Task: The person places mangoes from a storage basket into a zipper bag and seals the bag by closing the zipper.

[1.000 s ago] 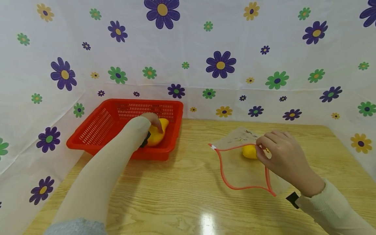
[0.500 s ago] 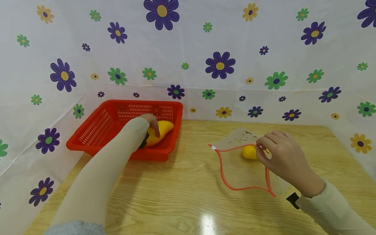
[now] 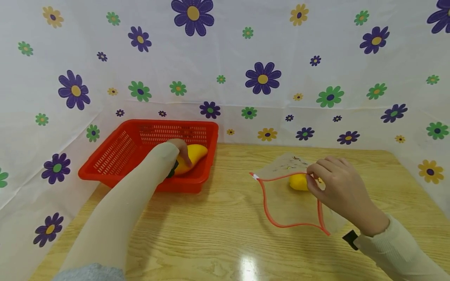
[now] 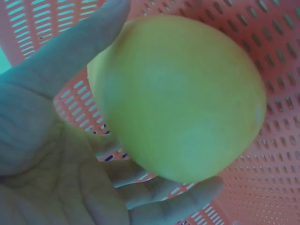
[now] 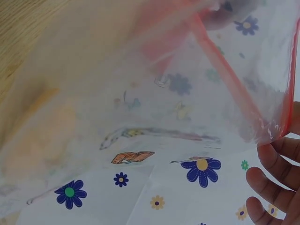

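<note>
My left hand (image 3: 180, 150) reaches into the red plastic basket (image 3: 207, 158) and holds a yellow mango (image 3: 197, 152) with a tapered, curved end. In the left wrist view the thumb lies along one side of the mango (image 4: 183, 98) and the fingers curl round its other side. My right hand (image 3: 337, 187) pinches the red edge of a clear zip bag (image 3: 288, 210) between thumb and fingers, so the bag's mouth gapes. A yellow rounded fruit (image 3: 299, 182) sits inside the bag, partly hidden by the right hand. In the right wrist view, printed pictures show on the bag (image 5: 136, 108).
The basket stands at the back left of the wooden table (image 3: 218, 230). A white cloth (image 3: 232, 50) with printed flowers hangs behind and along both sides. A small white slider (image 3: 255, 176) is at the bag's left corner.
The mango has turned in the left hand over the last second, its tapered end swinging down to the right. The right hand and the bag have stayed in place.
</note>
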`<state>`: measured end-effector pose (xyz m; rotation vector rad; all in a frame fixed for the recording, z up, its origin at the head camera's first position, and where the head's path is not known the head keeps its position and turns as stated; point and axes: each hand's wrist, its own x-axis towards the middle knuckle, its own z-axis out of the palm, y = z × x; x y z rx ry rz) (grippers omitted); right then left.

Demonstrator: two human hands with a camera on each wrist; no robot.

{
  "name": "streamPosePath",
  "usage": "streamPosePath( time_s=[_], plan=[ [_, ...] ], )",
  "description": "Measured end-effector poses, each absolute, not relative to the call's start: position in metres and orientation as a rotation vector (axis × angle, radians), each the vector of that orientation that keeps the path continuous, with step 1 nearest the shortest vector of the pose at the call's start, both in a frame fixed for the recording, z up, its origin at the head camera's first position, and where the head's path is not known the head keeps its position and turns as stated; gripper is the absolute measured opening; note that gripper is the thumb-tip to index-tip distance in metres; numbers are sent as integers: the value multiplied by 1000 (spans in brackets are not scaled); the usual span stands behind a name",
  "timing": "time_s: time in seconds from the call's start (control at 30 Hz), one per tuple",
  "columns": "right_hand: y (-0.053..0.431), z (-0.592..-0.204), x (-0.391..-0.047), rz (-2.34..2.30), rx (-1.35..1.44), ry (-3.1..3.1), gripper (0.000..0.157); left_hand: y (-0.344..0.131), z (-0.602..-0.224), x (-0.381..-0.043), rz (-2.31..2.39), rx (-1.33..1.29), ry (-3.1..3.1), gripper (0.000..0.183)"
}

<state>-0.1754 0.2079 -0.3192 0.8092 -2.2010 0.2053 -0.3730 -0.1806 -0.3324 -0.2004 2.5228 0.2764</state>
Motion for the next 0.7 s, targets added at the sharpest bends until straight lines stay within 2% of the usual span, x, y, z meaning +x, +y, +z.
streamPosePath(
  time_s=[0.7],
  plan=[
    [209, -319, -176, 200, 802, -2210, 7, -181, -338, -374, 211, -111, 2542, 46]
  ],
)
